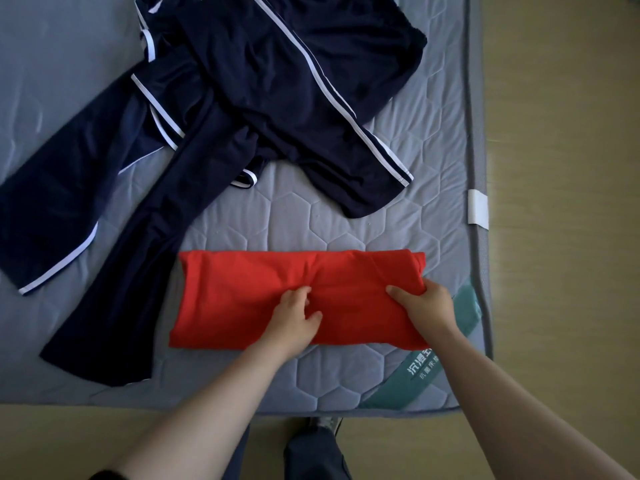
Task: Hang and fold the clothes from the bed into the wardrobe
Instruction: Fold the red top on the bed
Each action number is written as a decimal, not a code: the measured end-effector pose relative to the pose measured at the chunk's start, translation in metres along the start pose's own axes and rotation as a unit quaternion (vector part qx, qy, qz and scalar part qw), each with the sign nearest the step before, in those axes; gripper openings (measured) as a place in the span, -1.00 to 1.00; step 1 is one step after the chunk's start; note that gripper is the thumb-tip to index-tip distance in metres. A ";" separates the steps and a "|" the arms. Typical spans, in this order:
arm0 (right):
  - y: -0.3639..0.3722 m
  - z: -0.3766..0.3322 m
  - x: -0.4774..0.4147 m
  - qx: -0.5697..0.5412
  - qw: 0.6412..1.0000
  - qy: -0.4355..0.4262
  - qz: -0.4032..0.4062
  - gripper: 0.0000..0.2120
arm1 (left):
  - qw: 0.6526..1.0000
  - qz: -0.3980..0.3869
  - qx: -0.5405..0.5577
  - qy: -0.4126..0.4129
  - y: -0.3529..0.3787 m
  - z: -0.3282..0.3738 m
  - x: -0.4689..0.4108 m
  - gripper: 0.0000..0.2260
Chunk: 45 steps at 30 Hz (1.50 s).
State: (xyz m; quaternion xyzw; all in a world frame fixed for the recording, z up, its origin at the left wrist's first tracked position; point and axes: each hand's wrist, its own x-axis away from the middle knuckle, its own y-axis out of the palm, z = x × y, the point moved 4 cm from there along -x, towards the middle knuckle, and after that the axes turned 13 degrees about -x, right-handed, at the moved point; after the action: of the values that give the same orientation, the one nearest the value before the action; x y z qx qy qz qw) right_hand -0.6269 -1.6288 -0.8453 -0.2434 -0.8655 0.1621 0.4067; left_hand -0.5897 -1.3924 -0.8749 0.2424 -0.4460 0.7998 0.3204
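A red garment [242, 292], folded into a long flat rectangle, lies near the front edge of the grey quilted mattress [398, 209]. My left hand [294, 317] rests on its middle with the fingers curled, pinching a crease of the cloth. My right hand [424, 304] grips the garment's right end, thumb on top and fingers tucked under the edge. Behind it, dark navy clothes with white stripes [263, 84] sprawl unfolded across the bed, one trouser leg [114, 292] reaching toward the front left.
The mattress ends at the right [479, 133] and at the front [207, 408], with pale wooden floor [561, 168] beyond. A white tag [478, 206] sticks out on the right side. My legs and a shoe [320, 434] stand at the bed's front edge. No wardrobe is in view.
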 end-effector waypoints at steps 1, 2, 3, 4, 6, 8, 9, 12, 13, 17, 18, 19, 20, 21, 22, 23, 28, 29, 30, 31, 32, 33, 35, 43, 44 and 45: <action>0.001 -0.003 0.002 -0.017 1.000 -0.006 -0.004 -0.83 | 1.000 -0.014 0.003 -0.014 0.004 -0.002 -0.004 -0.51; 0.002 -0.006 0.005 -0.034 0.999 -0.010 -0.009 -0.85 | 1.000 -0.024 0.006 -0.018 0.006 -0.002 -0.006 -0.50; 0.002 -0.009 0.009 -0.053 0.998 -0.011 -0.014 -0.86 | 0.999 -0.025 0.009 -0.019 0.006 -0.003 -0.008 -0.51; 0.002 -0.012 0.012 -0.075 0.997 -0.011 -0.018 -0.88 | 1.000 -0.019 0.014 -0.017 0.004 -0.003 -0.008 -0.53; 0.000 -0.019 0.021 -0.115 0.993 -0.011 -0.031 -0.91 | 0.999 0.018 0.039 -0.014 -0.006 -0.007 -0.005 -0.60; 0.000 -0.028 0.032 -0.136 0.989 -0.019 -0.050 -0.93 | 0.995 0.062 0.076 -0.028 -0.021 -0.018 0.001 -0.66; 0.001 -0.033 0.038 -0.140 0.988 -0.023 -0.059 -0.94 | 0.991 0.080 0.094 -0.041 -0.029 -0.026 0.004 -0.68; 0.011 -0.053 0.056 -0.127 0.989 -0.041 -0.064 -0.93 | 0.980 0.097 0.153 -0.081 -0.052 -0.051 0.016 -0.83; 0.017 -0.060 0.061 -0.120 0.990 -0.050 -0.059 -0.91 | 0.976 0.097 0.173 -0.092 -0.057 -0.059 0.020 -0.88; 0.056 -0.090 0.092 -0.118 0.990 -0.061 -0.055 -0.89 | 0.962 0.107 0.208 -0.142 -0.079 -0.093 0.038 -0.84; 0.071 -0.098 0.102 -0.124 0.988 -0.069 -0.063 -0.89 | 0.960 0.109 0.210 -0.153 -0.087 -0.103 0.043 -0.83; 0.086 -0.104 0.110 -0.129 0.986 -0.079 -0.070 -0.90 | 0.957 0.111 0.214 -0.163 -0.093 -0.111 0.047 -0.81; 0.102 -0.109 0.119 -0.128 0.985 -0.089 -0.076 -0.89 | 0.951 0.115 0.224 -0.178 -0.099 -0.119 0.051 -0.78; 0.118 -0.112 0.126 -0.127 0.984 -0.097 -0.081 -0.88 | 0.944 0.120 0.241 -0.191 -0.106 -0.128 0.055 -0.74; 0.135 -0.115 0.133 -0.128 0.983 -0.103 -0.085 -0.88 | 0.939 0.124 0.251 -0.201 -0.113 -0.138 0.060 -0.70; 0.152 -0.118 0.138 -0.128 0.982 -0.105 -0.090 -0.87 | 0.936 0.127 0.254 -0.208 -0.119 -0.148 0.063 -0.66; 0.226 -0.111 0.149 -0.092 0.972 -0.003 -0.216 -0.75 | 0.929 0.113 0.264 -0.233 -0.140 -0.190 0.076 -0.59; 0.230 -0.109 0.147 -0.065 0.975 -0.017 -0.210 -0.80 | 0.937 0.101 0.243 -0.232 -0.143 -0.197 0.076 -0.58; 0.226 -0.107 0.144 -0.032 0.982 -0.043 -0.183 -0.83 | 0.945 0.088 0.222 -0.225 -0.145 -0.198 0.075 -0.58; 0.219 -0.104 0.140 0.001 0.987 -0.065 -0.144 -0.83 | 0.951 0.080 0.206 -0.218 -0.146 -0.197 0.073 -0.59; 0.213 -0.100 0.138 0.032 0.991 -0.079 -0.099 -0.82 | 0.954 0.079 0.196 -0.213 -0.147 -0.197 0.070 -0.61; 0.204 -0.097 0.135 0.060 0.992 -0.092 -0.055 -0.82 | 0.957 0.080 0.186 -0.207 -0.147 -0.194 0.068 -0.64; 0.189 -0.090 0.130 0.102 0.988 -0.116 0.004 -0.82 | 0.964 0.080 0.163 -0.195 -0.145 -0.183 0.062 -0.65; 0.190 -0.056 0.092 0.058 0.995 0.030 -0.072 -0.19 | 0.981 0.105 0.025 -0.158 -0.137 -0.149 0.030 -0.63; 0.190 -0.054 0.090 0.056 0.995 0.032 -0.077 -0.18 | 0.978 0.131 0.019 -0.162 -0.140 -0.147 0.031 -0.66; 0.189 -0.052 0.089 0.054 0.995 0.032 -0.080 -0.19 | 0.973 0.161 0.015 -0.164 -0.143 -0.146 0.033 -0.65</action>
State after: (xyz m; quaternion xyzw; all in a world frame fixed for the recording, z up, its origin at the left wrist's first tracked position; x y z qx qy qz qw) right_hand -0.5804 -1.4189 -0.8482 -0.1560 -0.8587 0.1672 0.4587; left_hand -0.5228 -1.1988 -0.8437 0.3001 -0.5133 0.7970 0.1061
